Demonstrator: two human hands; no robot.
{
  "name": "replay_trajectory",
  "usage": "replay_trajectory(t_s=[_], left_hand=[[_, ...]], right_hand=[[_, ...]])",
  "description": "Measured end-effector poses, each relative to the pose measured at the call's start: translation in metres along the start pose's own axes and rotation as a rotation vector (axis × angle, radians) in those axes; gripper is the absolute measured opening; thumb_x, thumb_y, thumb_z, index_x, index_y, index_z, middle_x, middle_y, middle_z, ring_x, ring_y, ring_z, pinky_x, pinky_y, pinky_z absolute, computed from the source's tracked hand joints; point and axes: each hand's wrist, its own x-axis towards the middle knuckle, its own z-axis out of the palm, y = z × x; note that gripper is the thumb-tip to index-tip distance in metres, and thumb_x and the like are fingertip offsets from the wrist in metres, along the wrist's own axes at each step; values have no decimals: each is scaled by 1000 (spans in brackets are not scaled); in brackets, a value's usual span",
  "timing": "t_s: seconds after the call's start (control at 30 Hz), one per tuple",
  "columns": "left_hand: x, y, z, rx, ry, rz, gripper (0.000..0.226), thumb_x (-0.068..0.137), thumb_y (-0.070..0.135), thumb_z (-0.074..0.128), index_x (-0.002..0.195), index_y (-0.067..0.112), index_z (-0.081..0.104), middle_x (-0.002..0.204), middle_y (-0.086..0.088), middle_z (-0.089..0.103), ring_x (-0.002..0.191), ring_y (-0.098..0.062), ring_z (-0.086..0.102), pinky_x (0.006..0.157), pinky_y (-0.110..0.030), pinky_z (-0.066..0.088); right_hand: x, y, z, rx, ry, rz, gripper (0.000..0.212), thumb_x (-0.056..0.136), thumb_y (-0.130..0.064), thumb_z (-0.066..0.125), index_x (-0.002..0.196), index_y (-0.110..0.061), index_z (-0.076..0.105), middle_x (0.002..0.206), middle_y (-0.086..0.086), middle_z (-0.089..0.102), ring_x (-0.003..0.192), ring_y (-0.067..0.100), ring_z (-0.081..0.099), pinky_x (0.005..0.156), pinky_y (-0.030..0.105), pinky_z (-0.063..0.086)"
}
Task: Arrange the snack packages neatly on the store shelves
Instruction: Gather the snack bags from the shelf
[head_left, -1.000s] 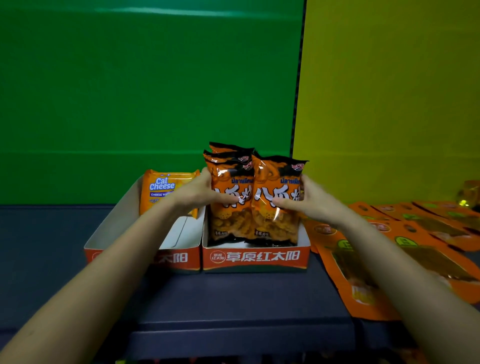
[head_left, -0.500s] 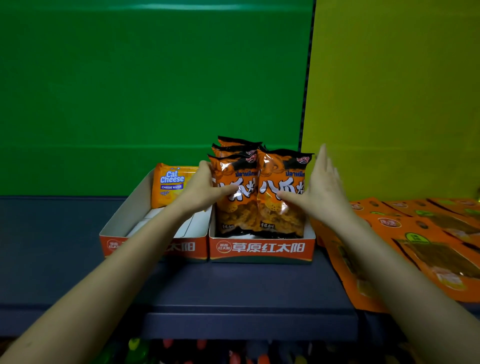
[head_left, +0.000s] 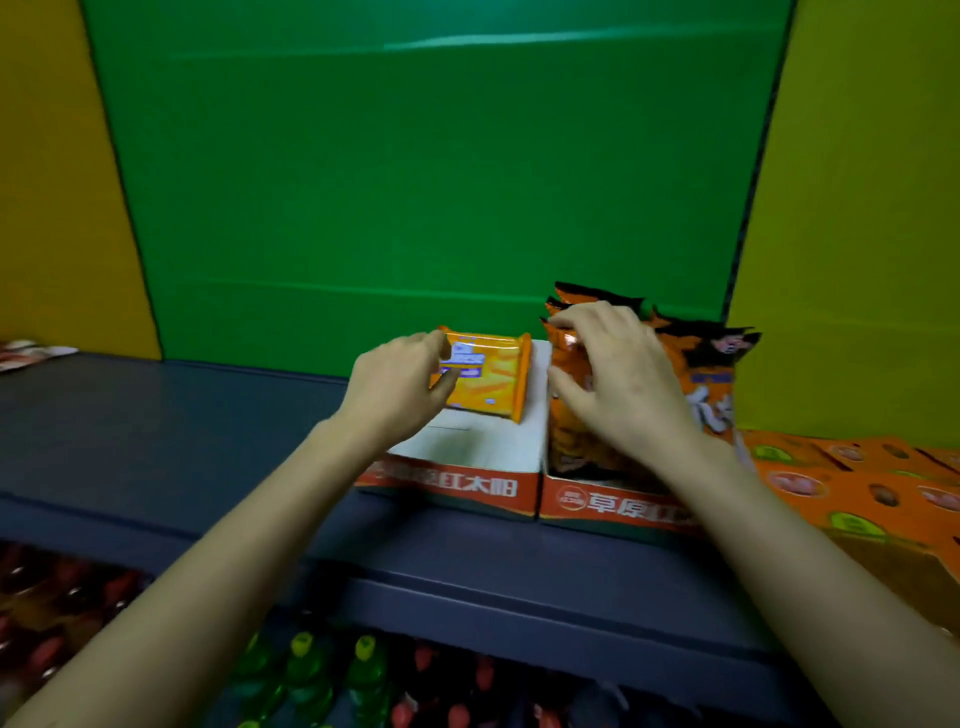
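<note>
A yellow-orange cheese wafer pack stands at the back of the left red-fronted carton. My left hand pinches the pack's left end, fingers on top and thumb in front. Several orange snack bags with black tops stand upright in the right carton. My right hand lies over the front left bag, with bent fingers on its top corner and the thumb at its left edge. Much of that bag is hidden by the hand.
Both cartons sit on a dark blue shelf backed by green and yellow panels. Flat orange pouches lie on the shelf to the right. Red and green bottles fill the shelf below. A few packs lie at far left.
My left hand left the orange bags and took hold of the cheese wafer pack. My right hand crossed from the bags' right side to the front left bag. The view swung left and down.
</note>
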Motion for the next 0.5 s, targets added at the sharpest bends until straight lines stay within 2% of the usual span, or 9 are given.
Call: replay_trajectory(t_s=[0.07, 0.17, 0.33, 0.5], left_hand=[[-14, -30, -12, 59, -13, -36, 27, 93, 36, 46, 107, 15, 55, 110, -3, 64, 104, -28, 57, 70, -32, 39], [-39, -83, -31, 112, -42, -100, 27, 93, 36, 46, 108, 16, 55, 113, -2, 64, 106, -27, 58, 76, -34, 43], [-88, -177, -68, 218, -74, -187, 27, 94, 36, 45, 107, 15, 55, 112, -1, 63, 108, -24, 56, 76, -32, 44], [-139, -269, -111, 314, -145, -281, 29, 93, 38, 46, 111, 16, 54, 116, -1, 61, 112, -24, 54, 77, -32, 41]], right_hand=[[12, -29, 13, 42, -3, -50, 40, 77, -30, 51, 112, -14, 60, 112, 5, 61, 106, 28, 55, 88, 36, 39], [27, -81, 37, 143, -85, -105, 32, 85, -27, 53, 115, -19, 58, 114, 0, 59, 109, 22, 53, 88, 35, 42], [44, -179, 81, 248, -241, -203, 32, 89, -31, 53, 119, -21, 56, 119, -1, 60, 116, 20, 53, 94, 37, 44], [62, -286, 118, 325, -333, -255, 33, 91, -35, 52, 122, -26, 53, 121, -9, 60, 114, 14, 55, 90, 34, 48]])
